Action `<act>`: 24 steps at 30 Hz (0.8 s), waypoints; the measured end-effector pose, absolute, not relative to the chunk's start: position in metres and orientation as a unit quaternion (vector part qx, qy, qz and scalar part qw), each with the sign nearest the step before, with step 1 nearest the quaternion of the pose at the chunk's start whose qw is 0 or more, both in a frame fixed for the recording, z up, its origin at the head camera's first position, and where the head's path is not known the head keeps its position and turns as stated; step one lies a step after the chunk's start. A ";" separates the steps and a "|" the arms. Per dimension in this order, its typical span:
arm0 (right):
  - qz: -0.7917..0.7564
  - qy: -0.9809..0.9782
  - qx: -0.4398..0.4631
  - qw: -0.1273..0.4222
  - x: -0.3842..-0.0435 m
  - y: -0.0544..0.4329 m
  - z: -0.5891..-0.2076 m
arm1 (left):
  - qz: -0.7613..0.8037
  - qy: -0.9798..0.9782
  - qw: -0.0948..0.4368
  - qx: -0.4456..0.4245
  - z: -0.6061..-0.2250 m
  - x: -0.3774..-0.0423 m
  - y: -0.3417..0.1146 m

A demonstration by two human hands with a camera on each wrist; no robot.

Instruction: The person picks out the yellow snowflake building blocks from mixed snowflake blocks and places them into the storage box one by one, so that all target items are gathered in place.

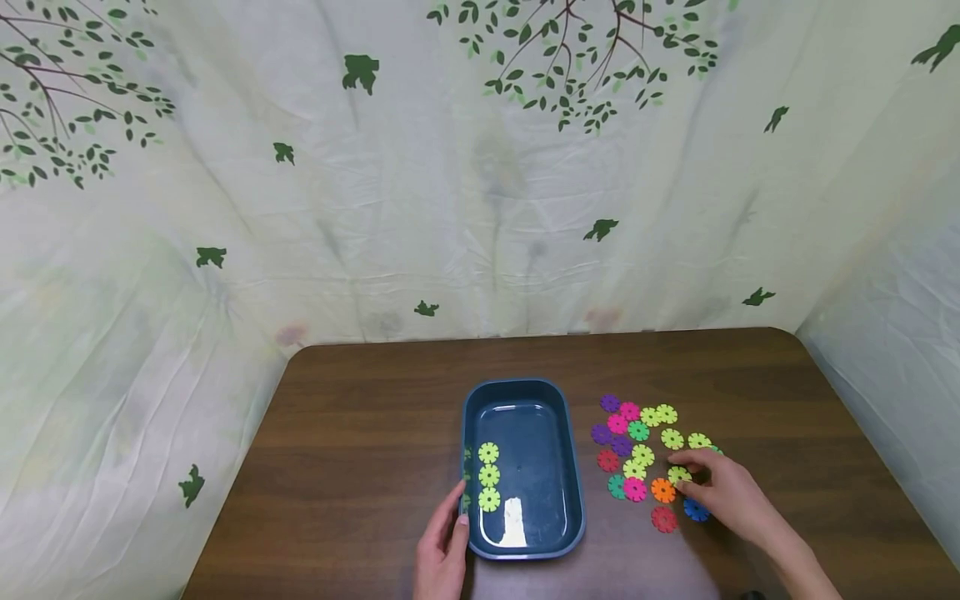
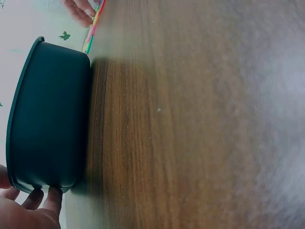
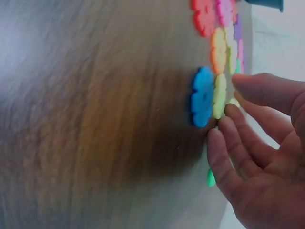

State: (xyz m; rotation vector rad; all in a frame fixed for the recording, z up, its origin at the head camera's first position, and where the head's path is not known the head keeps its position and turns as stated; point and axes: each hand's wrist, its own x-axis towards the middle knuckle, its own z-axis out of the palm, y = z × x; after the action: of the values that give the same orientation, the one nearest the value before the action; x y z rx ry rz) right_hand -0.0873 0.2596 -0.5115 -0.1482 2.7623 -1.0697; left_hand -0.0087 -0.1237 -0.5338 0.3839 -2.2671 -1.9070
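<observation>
A blue plastic tray [image 1: 525,533] stands on the table, with three yellow-green flower-shaped discs [image 1: 489,476] in a column along its left side. My left hand [image 1: 441,554] grips the tray's near-left edge; in the left wrist view its fingers [image 2: 53,200] lie against the dark outer wall. Over the loose discs to the right of the tray is my right hand [image 1: 731,496]. Its thumb and index finger are spread around a yellow-green disc [image 1: 679,474], not visibly pinching it. A blue disc [image 3: 202,97] lies beside that one, partly under the hand in the head view.
Several purple, pink, green, red and yellow-green discs lie flat right of the tray, with an orange disc [image 1: 663,490] and a red disc [image 1: 663,519] nearest the front. A white cloth [image 1: 480,208] with leaf and bird prints hangs behind the brown table [image 1: 360,467].
</observation>
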 end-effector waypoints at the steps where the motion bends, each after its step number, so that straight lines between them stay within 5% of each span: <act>1: -0.358 0.928 -0.052 0.091 -0.088 0.261 -0.512 | -0.637 -0.757 0.076 0.128 -0.534 -0.009 -0.124; 24: -0.346 0.929 -0.093 0.092 -0.094 0.264 -0.519 | -0.641 -0.752 0.075 0.132 -0.533 -0.009 -0.123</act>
State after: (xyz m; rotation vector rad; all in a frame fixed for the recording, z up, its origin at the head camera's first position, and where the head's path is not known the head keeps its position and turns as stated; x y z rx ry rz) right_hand -0.0945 0.2643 -0.5187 -0.2768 2.7591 -1.0278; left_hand -0.0087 -0.1229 -0.5327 0.3976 -2.2571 -1.9240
